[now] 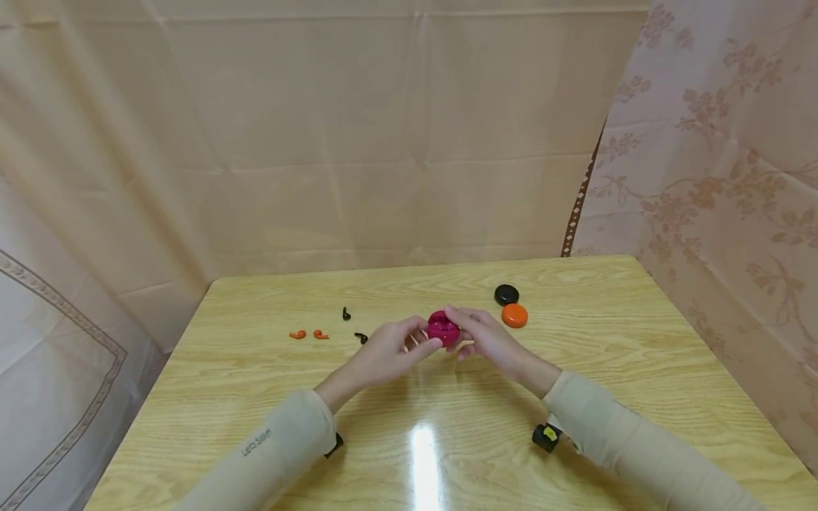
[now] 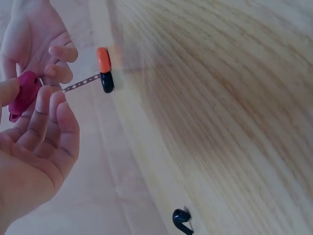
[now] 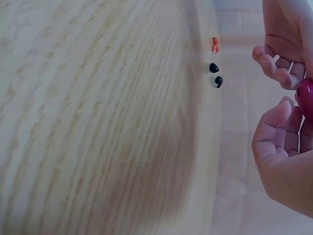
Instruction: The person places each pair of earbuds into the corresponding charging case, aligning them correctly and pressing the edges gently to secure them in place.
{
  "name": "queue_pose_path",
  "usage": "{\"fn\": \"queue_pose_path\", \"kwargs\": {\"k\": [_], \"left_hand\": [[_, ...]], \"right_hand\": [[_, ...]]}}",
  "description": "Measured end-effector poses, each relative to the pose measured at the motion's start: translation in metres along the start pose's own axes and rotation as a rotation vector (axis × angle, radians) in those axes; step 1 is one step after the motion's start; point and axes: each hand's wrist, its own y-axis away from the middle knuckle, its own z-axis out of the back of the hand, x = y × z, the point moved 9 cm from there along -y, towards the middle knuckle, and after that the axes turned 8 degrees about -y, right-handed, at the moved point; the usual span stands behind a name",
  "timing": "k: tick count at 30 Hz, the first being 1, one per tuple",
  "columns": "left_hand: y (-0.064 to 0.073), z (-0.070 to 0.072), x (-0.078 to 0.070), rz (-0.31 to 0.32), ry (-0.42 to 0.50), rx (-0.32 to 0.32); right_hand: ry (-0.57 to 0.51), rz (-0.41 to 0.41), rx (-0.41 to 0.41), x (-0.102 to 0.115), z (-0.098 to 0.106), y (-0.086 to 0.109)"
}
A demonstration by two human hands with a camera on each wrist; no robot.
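Both hands hold a round magenta earbud case (image 1: 444,328) above the middle of the table, with shaped hollows showing on its upper face. My left hand (image 1: 390,351) pinches its left side, thumb along the near edge. On the right side, my right hand (image 1: 491,342) grips it with thumb on top and fingers beneath. The left wrist view shows the magenta case (image 2: 24,95) edge-on between the hands. Only part of the case (image 3: 306,98) enters the right wrist view. Left of the hands lie two black earbuds (image 1: 346,314) and two orange earbuds (image 1: 321,334).
A black round case (image 1: 507,294) and an orange round case (image 1: 514,315) sit side by side at the table's back right. The wooden table (image 1: 447,454) ends at a hanging cloth (image 1: 383,142) behind and a floral cloth (image 1: 722,177) on the right.
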Motion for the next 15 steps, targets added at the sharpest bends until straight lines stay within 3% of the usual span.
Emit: {"fn": "queue_pose_path", "kwargs": {"k": [6,15], "left_hand": [[0.0000,-0.0078,-0.0025,-0.010,-0.100,0.036],[-0.0002,-0.0101,0.0012,-0.006,-0.081,0.038]], "right_hand": [[-0.024,0.000,0.003,0.0008,-0.0035,0.0011],[0.015,-0.001,0.003,0.0021,-0.0032,0.0018]]}}
